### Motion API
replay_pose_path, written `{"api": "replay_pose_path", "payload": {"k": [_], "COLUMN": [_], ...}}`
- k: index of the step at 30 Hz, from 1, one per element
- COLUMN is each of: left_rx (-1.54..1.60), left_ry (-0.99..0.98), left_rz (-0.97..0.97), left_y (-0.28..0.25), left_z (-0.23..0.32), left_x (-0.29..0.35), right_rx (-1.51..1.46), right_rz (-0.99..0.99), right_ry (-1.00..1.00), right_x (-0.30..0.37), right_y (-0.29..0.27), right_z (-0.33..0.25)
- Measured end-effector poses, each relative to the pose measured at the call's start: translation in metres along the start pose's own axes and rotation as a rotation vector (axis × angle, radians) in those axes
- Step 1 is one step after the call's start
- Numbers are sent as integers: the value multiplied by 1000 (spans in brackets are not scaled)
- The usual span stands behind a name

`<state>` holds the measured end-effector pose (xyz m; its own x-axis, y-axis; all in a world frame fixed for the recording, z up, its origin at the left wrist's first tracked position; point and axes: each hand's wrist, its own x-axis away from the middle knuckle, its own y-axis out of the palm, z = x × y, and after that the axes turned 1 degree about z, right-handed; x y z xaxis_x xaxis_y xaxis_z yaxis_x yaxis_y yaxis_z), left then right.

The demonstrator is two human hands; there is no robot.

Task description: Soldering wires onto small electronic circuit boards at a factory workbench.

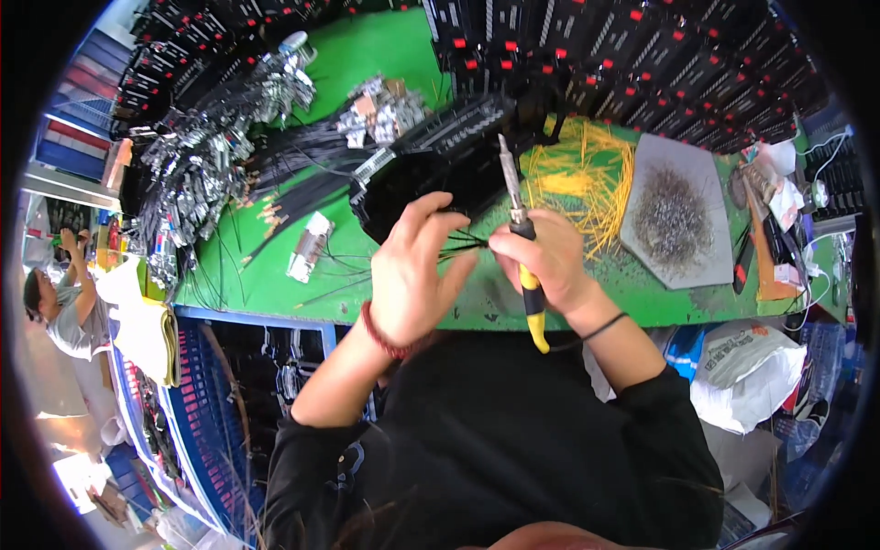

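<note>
A soldering iron (532,298) with a yellow and black handle lies across my right hand (553,257), its metal tip pointing away from me. The thumb and forefinger of that same hand pinch the ends of thin black wires (466,242). My left hand (414,270), a red bracelet at its wrist, is open with fingers apart beside the wires. Just beyond both hands rests a black plastic housing (435,174), tilted on the green table. What lies under my left palm is hidden.
Yellow wires (577,179) are heaped right of the housing, beside a grey board (678,215) covered with dark scraps. Bundles of black cables with silver connectors (197,156) fill the left side. Stacked black housings (623,64) line the back. At far left is another person (69,302).
</note>
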<state>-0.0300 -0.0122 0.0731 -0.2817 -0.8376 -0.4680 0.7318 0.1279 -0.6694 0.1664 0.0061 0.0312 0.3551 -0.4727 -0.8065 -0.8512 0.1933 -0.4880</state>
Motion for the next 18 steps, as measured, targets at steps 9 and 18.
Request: {"api": "replay_pose_path", "payload": {"k": [9,18], "left_rx": [-135,-154], "left_ry": [68,22], "left_rz": [86,-87], "left_y": [-3,-47], "left_z": [7,19], "left_x": [5,-6], "right_rx": [-522,-411], "right_rz": [255,433], "right_ry": [428,566], "right_x": [-24,0], "right_y": [1,-64], "right_z": [-22,16]}}
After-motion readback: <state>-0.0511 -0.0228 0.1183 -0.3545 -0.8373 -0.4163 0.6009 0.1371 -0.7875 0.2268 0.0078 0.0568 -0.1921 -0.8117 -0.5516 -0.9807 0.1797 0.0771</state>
